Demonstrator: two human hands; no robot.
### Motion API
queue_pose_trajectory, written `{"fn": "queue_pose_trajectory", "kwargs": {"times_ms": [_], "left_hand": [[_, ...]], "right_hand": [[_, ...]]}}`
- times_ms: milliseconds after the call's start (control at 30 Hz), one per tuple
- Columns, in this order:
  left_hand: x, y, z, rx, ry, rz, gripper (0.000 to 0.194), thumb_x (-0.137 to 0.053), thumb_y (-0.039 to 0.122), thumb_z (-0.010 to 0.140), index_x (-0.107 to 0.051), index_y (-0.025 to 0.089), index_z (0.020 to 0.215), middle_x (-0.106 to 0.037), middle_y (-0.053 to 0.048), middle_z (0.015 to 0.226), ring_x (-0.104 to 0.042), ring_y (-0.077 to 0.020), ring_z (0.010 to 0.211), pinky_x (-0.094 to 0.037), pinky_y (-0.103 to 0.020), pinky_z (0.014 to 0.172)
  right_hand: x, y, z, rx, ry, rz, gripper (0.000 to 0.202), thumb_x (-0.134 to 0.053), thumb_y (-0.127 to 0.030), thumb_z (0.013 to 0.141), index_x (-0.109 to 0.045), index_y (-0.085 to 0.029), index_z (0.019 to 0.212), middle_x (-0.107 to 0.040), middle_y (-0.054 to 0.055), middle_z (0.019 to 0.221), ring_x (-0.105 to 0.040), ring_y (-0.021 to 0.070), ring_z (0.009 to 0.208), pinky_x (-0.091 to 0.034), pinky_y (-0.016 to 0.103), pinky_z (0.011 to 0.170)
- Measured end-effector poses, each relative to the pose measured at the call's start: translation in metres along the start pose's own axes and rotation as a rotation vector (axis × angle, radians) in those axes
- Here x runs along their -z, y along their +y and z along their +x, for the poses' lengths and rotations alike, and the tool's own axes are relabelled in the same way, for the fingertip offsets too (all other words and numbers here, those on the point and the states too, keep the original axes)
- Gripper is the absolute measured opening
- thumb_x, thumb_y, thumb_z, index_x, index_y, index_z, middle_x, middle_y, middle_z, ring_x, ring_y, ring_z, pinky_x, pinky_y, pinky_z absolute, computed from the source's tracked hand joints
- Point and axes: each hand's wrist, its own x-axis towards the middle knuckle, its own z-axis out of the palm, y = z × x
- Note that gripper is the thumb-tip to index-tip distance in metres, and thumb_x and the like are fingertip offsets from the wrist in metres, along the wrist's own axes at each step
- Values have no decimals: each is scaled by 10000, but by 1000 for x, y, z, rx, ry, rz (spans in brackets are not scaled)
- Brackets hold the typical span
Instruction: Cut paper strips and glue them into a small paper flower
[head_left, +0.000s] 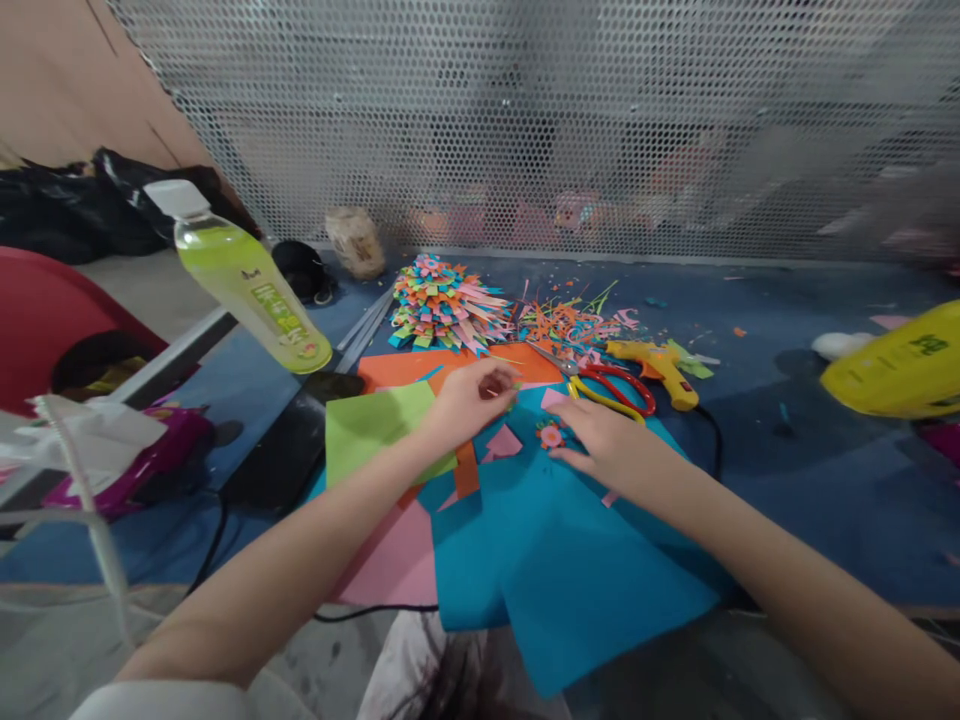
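My left hand (471,405) is curled with its fingertips pinched together above the coloured paper; whatever sits between them is too small to make out. Thumb and forefinger of my right hand (611,445) are spread apart on either side of a small paper flower (551,436) with a pink and orange centre. The right forefinger touches a small pink paper piece (553,398). Between the hands lies a folded pink paper scrap (504,442). Under both are blue sheets (570,540), and a green sheet (375,425) lies beneath my left wrist.
Scissors (611,385) with red and yellow handles and a yellow glue gun (660,368) lie beyond my right hand. Behind are a fringed paper pile (442,310) and loose strips (566,325). A drink bottle (244,280) is at left, a yellow bottle (900,365) at right.
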Motion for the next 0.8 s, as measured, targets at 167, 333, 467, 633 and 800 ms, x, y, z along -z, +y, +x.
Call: {"fn": "queue_pose_trajectory", "kwargs": {"times_ms": [167, 333, 467, 633, 800], "left_hand": [[-1, 4, -2, 126, 7, -211, 200, -640, 275, 714, -648, 128, 850, -663, -32, 760, -593, -100, 611, -496, -228, 590], [-3, 11, -5, 233, 5, -362, 202, -675, 299, 690, -663, 138, 811, -676, -19, 723, -593, -90, 590, -493, -205, 554], [-5, 14, -7, 257, -3, -401, 195, -688, 298, 682, -664, 139, 792, -675, -20, 683, -618, -104, 610, -494, -199, 549], [-7, 13, -7, 269, 13, -442, 215, -701, 306, 669, -652, 139, 796, -678, -17, 677, -635, -117, 614, -484, -204, 529], [-7, 14, -6, 300, 24, -464, 222, -697, 313, 678, -633, 150, 814, -684, -16, 704, -658, -131, 645, -490, -198, 521]], "right_hand": [[-14, 13, 3, 76, 60, 38, 356, -471, -241, 876, -502, -137, 1215, -531, 155, 1270, -479, 259, 1206, -436, 427, 966], [-4, 15, 1, 86, 38, 183, 378, -534, -227, 836, -514, -144, 1205, -535, 149, 1242, -480, 265, 1191, -423, 443, 977], [3, 18, 1, -7, 21, 602, 406, -568, -240, 806, -485, -200, 1201, -594, 81, 1051, -625, 199, 943, -519, 381, 847], [1, 29, 7, -125, 45, 986, 394, -627, -246, 744, -494, -178, 1109, -591, 39, 903, -652, 176, 829, -541, 339, 776], [5, 37, 10, -207, -35, 1082, 471, -695, -266, 674, -499, -175, 1092, -585, 25, 846, -630, 152, 709, -531, 268, 587]]}}
